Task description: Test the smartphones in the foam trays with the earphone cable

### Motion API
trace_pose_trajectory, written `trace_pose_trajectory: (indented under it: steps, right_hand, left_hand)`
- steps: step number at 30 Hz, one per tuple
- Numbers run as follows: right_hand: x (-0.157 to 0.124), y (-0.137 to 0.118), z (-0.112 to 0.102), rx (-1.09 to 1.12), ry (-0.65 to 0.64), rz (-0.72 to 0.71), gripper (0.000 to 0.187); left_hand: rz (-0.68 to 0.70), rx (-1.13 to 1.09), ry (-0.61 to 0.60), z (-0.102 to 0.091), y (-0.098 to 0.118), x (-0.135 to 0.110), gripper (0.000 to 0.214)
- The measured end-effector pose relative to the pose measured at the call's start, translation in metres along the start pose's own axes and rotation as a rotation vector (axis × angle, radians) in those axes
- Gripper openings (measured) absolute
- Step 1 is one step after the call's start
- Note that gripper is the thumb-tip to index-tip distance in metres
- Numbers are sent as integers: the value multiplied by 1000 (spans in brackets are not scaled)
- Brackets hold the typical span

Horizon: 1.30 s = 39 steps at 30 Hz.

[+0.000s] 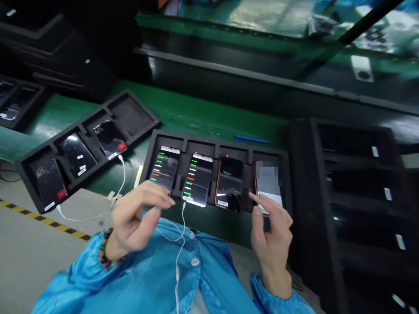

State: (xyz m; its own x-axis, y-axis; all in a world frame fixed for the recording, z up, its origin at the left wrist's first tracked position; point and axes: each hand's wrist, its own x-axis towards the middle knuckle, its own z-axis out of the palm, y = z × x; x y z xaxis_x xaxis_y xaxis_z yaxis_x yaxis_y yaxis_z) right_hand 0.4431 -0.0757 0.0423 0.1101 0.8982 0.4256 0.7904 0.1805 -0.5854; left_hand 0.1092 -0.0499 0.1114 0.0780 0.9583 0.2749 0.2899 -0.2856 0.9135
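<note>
A black foam tray [183, 140] in front of me holds several phones side by side. My left hand [137, 213] hovers at the near end of the leftmost phone [164, 168], fingers loosely spread and holding nothing. A white cable [179, 244] runs from the second phone [198, 179] down over my blue sleeve. My right hand [270, 231] is at the near end of the rightmost phone [269, 185], its thumb and forefinger touching that phone's lower edge. A dark-screened phone [229, 183] lies between.
A second black tray [131, 109] with three phones lies at the left on the green bench, with a white cable [121, 179] plugged into one. A blue pen [252, 139] lies behind the front tray. A black rack of stacked trays [356, 196] stands at the right.
</note>
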Motion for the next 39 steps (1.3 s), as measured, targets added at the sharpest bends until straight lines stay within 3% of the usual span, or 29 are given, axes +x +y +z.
trace_pose_trajectory:
  steps: [3,4,6,10,13,16,22,25,30,39]
  right_hand:
    - [9,16,-6,-46,-51,49,31]
    - [15,19,-6,-66,-89,60,34]
    - [30,22,-1,-97,-169,57,40]
    - [57,18,16,-84,-270,-29,46]
    - [61,16,25,-29,-292,-65,48]
    - [60,24,26,-18,-314,-53,50]
    - [88,41,34,-74,-310,7,58]
    - [109,38,47,-88,-360,8,57]
    - [123,33,62,-75,-509,8,56]
    - [125,30,61,-87,-550,8,53]
  left_hand:
    - [-358,75,-354,4,-17,-16,31]
    - [-493,46,-418,10,-24,-21,35]
    - [-699,-160,-438,26,-38,-31,51]
    - [-919,-610,-286,69,-54,-39,65]
    - [-975,-690,-158,92,-57,-42,59]
    - [-1008,-679,-95,102,-53,-49,71]
    - [-1043,-676,-521,126,-34,-50,76]
    - [-932,-675,-574,149,-31,-41,71]
    - [-869,-710,-454,174,-37,-37,72]
    - [-935,-739,-298,174,-38,-41,74]
